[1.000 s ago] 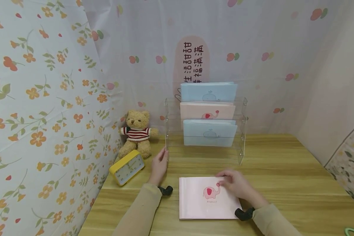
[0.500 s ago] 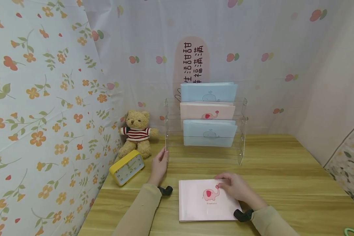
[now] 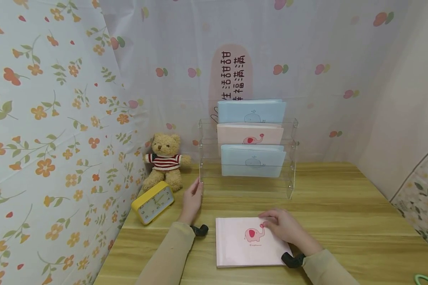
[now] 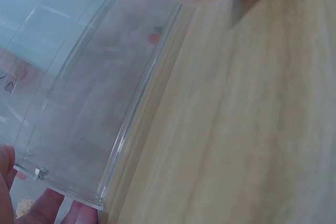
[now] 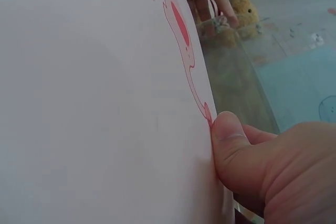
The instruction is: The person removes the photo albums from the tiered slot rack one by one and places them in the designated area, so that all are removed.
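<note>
In the head view, my right hand (image 3: 285, 225) holds a pink elephant photo album (image 3: 235, 247) by its far edge, toward the right corner. The right wrist view shows the thumb (image 5: 229, 129) on the album's cover (image 5: 105, 98) and a finger behind it. My left hand (image 3: 192, 202) grips the left side panel of a clear acrylic rack (image 3: 293, 170). Its fingers (image 4: 44, 208) lie around the panel's edge in the left wrist view. Standing in the rack are a blue whale album (image 3: 251, 111) at the back, a pink one (image 3: 232, 133) mid-level and a blue one (image 3: 235, 162) in front.
A teddy bear (image 3: 165, 162) in a striped shirt sits left of the rack. In front of it, close to my left hand, stands a yellow alarm clock (image 3: 153, 202). A green loop (image 3: 423, 279) lies at the wooden table's (image 3: 342, 237) near right.
The pink album in my right hand has shifted slightly toward me, and the right hand has moved with it. My left hand keeps its grip on the rack.
</note>
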A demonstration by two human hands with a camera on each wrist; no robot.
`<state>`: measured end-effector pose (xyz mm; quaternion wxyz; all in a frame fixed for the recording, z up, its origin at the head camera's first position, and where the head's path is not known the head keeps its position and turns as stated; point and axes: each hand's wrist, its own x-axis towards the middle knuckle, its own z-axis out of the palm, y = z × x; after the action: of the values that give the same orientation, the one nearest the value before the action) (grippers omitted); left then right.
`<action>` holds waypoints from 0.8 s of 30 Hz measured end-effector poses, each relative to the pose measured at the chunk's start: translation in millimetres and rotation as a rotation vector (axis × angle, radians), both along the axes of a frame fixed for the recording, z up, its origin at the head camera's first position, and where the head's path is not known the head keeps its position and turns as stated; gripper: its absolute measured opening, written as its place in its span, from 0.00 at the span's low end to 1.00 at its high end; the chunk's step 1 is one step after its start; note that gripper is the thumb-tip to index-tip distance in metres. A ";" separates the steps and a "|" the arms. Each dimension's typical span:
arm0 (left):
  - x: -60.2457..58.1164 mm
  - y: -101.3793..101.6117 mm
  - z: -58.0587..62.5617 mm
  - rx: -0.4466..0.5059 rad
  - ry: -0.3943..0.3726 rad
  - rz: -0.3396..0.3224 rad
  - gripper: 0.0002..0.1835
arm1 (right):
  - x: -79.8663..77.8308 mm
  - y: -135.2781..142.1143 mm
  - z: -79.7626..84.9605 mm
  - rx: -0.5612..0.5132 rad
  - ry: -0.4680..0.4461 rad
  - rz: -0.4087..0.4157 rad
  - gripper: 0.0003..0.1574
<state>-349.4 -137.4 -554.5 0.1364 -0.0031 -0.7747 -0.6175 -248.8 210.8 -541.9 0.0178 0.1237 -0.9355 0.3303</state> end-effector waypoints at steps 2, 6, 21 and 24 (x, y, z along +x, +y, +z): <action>-0.4 -0.3 0.0 0.012 -0.008 0.000 0.26 | 0.3 -0.3 1.0 0.009 0.013 0.004 0.12; -1.1 -0.4 -0.6 0.025 -0.019 0.004 0.26 | 1.0 0.2 3.0 0.011 0.031 0.013 0.10; 0.6 0.6 2.9 0.005 -0.028 0.007 0.26 | -17.9 15.1 49.7 -0.129 0.277 -0.090 0.13; 0.9 0.5 2.0 -0.009 -0.033 0.006 0.27 | -22.8 19.0 65.4 -0.138 0.299 -0.103 0.15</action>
<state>-348.6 -136.9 -552.5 0.1251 0.0087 -0.7797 -0.6135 -271.6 229.8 -476.5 0.1820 0.1217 -0.9026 0.3706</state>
